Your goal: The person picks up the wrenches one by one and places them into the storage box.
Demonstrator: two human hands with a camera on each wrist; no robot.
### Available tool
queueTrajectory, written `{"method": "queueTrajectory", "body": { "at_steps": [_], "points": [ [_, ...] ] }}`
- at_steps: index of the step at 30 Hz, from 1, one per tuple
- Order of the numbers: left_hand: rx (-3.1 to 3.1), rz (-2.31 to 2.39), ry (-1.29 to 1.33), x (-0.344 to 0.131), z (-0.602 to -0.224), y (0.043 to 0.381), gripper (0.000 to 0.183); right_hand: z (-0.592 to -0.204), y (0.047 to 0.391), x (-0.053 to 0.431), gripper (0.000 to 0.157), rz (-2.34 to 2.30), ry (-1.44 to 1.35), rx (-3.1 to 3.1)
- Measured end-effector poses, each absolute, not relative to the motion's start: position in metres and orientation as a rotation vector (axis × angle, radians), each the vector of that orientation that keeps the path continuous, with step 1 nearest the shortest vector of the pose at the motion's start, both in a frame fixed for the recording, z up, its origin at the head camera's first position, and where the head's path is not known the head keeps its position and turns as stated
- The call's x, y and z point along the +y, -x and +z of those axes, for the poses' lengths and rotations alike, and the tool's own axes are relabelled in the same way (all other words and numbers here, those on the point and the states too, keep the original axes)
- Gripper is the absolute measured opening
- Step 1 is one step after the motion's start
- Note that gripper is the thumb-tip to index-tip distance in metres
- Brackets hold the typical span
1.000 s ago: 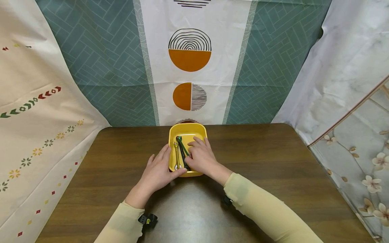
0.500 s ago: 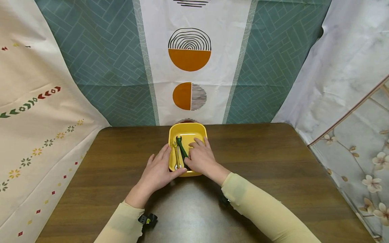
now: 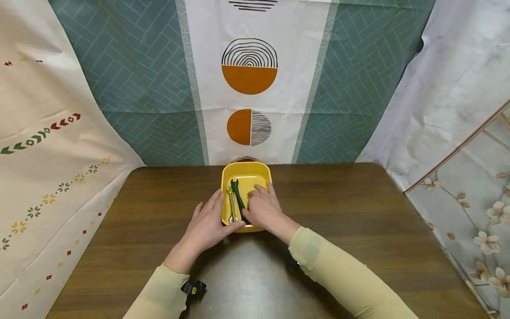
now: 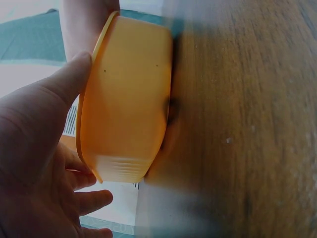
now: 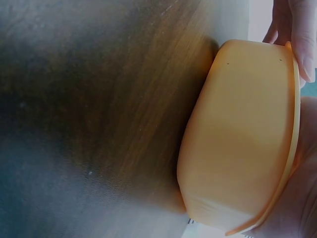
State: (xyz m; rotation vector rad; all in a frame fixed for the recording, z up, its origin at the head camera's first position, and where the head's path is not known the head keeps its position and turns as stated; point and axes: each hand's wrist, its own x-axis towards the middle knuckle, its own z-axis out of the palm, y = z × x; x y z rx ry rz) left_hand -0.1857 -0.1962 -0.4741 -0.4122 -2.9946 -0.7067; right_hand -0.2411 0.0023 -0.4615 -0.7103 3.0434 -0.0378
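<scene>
A yellow plastic bin [image 3: 255, 170] stands on the wooden table. Across its near left corner lies my left hand [image 3: 207, 223], thumb on the front rim and fingers along the left side, holding it. In the left wrist view, the thumb [image 4: 74, 74] touches the rim. My right hand [image 3: 263, 207] reaches over the right side into the bin, with its thumb and index finger at the lower end of a green open-end wrench [image 3: 237, 191]. Those fingertips are partly hidden. A gold-coloured wrench [image 3: 231, 201] lies to the left of the green one.
The brown tabletop [image 3: 330, 199] extends around the bin. A patterned cloth [image 3: 255, 102] hangs behind the table's far edge. Pale cloths hang on the left [image 3: 52, 155] and right [image 3: 470, 168]. A black wrist strap [image 3: 194, 289] is on my left sleeve.
The green wrench has swung to the left and now lines up with the dark one it crossed earlier. My right hand has shifted slightly down and left; my left hand has stayed put.
</scene>
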Motion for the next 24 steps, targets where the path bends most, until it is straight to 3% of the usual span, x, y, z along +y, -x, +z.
{"method": "queueTrajectory", "body": {
  "at_steps": [7, 24],
  "points": [
    [-2.989, -0.712, 0.414, -0.1962, -0.4744, 0.1855, 0.119, -0.4612, 0.2403, 0.003, 0.026, -0.038, 0.753, 3.046],
    [-2.979, -0.697, 0.426, -0.196, -0.4749, 0.186, 0.118, -0.463, 0.2391, 0.008, 0.021, -0.239, 0.795, 3.084]
  ]
}}
